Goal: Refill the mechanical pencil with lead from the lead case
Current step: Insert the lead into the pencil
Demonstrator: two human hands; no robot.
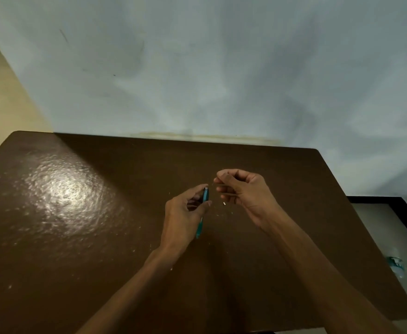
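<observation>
Pinching a thin lead (214, 183), the right hand (242, 189) nears the pencil (205, 195) gripped by the left hand (185, 208); misaligned, the lead could snap.

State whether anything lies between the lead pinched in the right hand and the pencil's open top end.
Nothing visible does. The right hand pinches a thin lead just right of the teal pencil, which the left hand holds; only open air separates them.

Counter (82, 213): dark brown, glossy w/ fine pebbled texture under glare, scattered pale specks. Mechanical pencil (206, 197): teal plastic, smooth, slight sheen. Wall (221, 68): matt painted plaster, smudged.
</observation>
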